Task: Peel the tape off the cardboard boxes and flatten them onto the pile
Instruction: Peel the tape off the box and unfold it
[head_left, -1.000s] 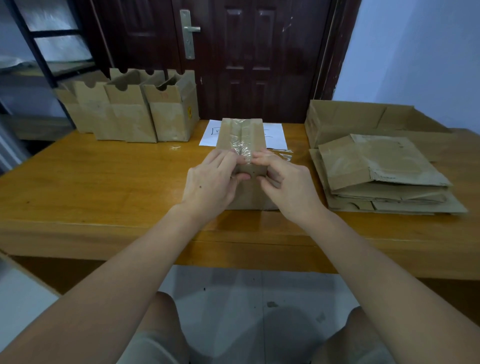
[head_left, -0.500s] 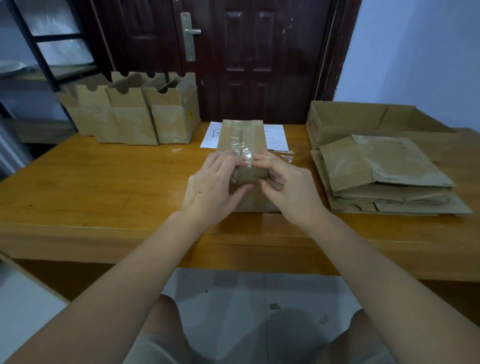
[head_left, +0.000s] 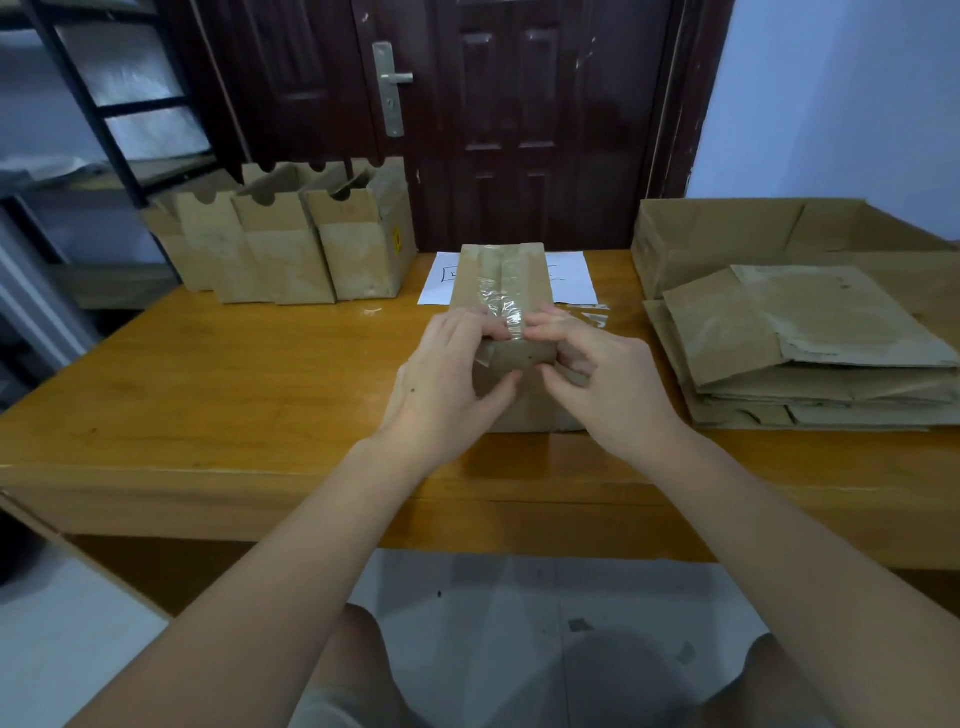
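Observation:
A small brown cardboard box (head_left: 501, 275) stands on the wooden table (head_left: 234, 374) in front of me, with clear tape (head_left: 500, 304) running along its top seam. My left hand (head_left: 447, 374) grips the near left end of the box, thumb under the flap edge. My right hand (head_left: 608, 384) holds the near right end, fingers curled at the crinkled tape end. A pile of flattened boxes (head_left: 810, 343) lies to the right.
Three upright open boxes (head_left: 291, 244) stand at the back left. A white sheet of paper (head_left: 566, 275) lies behind the box, with a loose scrap of tape (head_left: 592, 314) beside it. A large open carton (head_left: 727, 234) sits at the back right. A dark door is behind the table.
Both hands have shifted slightly on the near end of the box, and the near flap edge has lifted a little. The tape end looks more crinkled.

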